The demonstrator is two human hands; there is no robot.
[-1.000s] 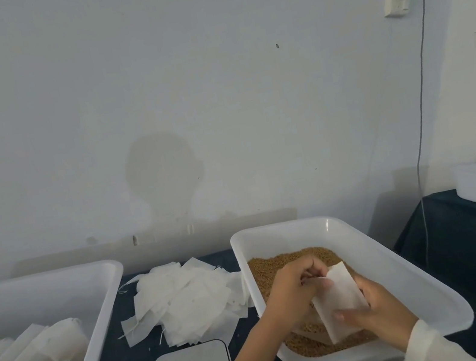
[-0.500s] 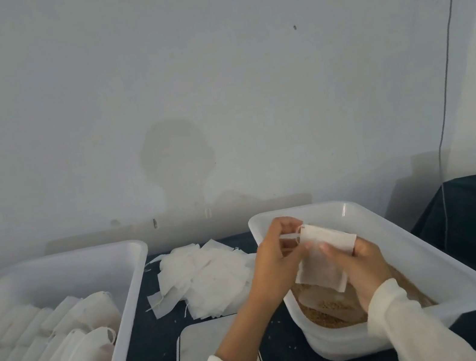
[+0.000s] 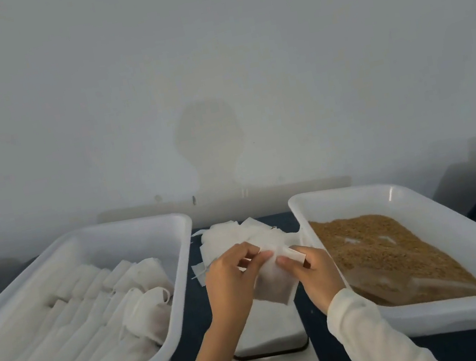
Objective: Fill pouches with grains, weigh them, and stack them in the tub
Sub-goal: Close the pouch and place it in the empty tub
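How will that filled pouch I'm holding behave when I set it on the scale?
The pouch looks like thin, soft fabric, so it will probably sag and settle rather than stand. Both hands, left and right, pinch its top; loose grain inside may shift. It seems light.

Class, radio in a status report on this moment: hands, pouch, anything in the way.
Left hand and right hand both pinch the pouch by its top. Pouch held above the scale, not on it. Path to the scale looks clear.

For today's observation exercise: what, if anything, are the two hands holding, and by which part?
Both the left hand and the right hand pinch one white pouch at its top edge, above the scale.
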